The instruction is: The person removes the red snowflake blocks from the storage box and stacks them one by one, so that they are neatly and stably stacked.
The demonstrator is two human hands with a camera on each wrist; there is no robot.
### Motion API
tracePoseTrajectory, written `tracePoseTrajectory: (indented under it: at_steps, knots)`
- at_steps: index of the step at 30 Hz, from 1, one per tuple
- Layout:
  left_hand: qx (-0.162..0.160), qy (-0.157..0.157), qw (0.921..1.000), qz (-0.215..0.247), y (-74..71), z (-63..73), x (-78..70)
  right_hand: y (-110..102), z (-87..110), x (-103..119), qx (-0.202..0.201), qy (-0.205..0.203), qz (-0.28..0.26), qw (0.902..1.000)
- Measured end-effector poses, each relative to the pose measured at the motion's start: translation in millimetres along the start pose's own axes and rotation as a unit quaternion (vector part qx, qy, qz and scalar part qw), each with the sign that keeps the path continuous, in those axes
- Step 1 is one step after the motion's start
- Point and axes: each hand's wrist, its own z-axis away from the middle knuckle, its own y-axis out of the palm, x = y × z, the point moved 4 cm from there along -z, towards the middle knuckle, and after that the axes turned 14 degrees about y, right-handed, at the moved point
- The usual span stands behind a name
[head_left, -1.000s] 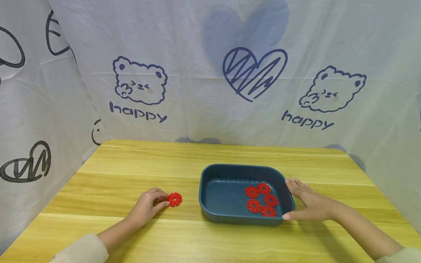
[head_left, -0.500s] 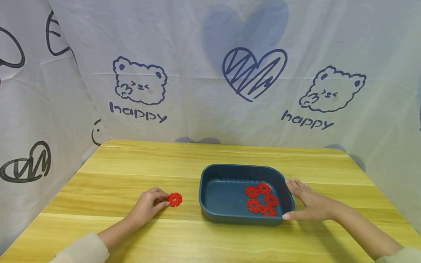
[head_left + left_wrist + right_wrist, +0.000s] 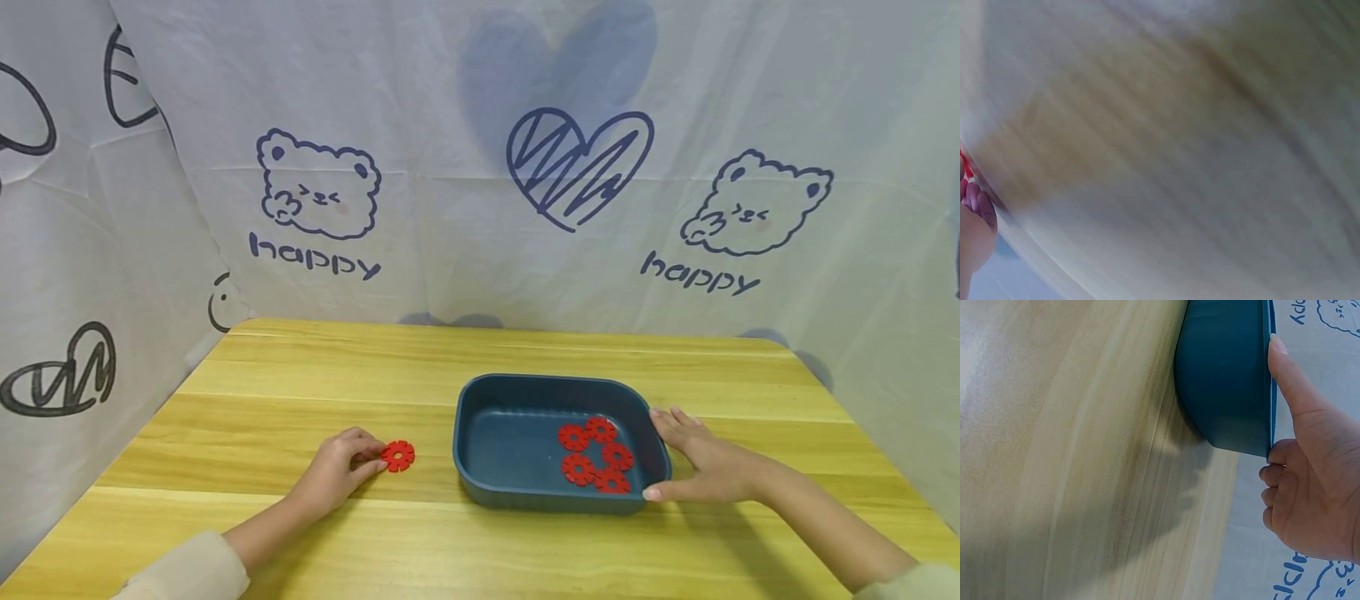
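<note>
My left hand pinches the left edge of a red notched interlocking disc between thumb and fingers, low over the table. In the left wrist view only part of that hand and a sliver of red show at the left edge. A dark blue rectangular bin stands right of the disc, with several red discs flat in its right half. My right hand spans the bin's right end, its thumb on the near rim and its extended fingers touching the far right side; the right wrist view shows this hand against the rim.
The bin stands on a yellow wood-grain table. A white cloth with printed bears and hearts hangs behind the table's far edge and along the sides. Light sleeves cover the forearms.
</note>
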Motion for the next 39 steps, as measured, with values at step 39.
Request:
tracePoseTrajectory:
  at_steps: [39]
  knots:
    - [-0.164,0.052,0.9846,0.029,-21.1,-63.3,-42.7,-2,0.6,1,0.000,-0.009,-0.003,1.0000]
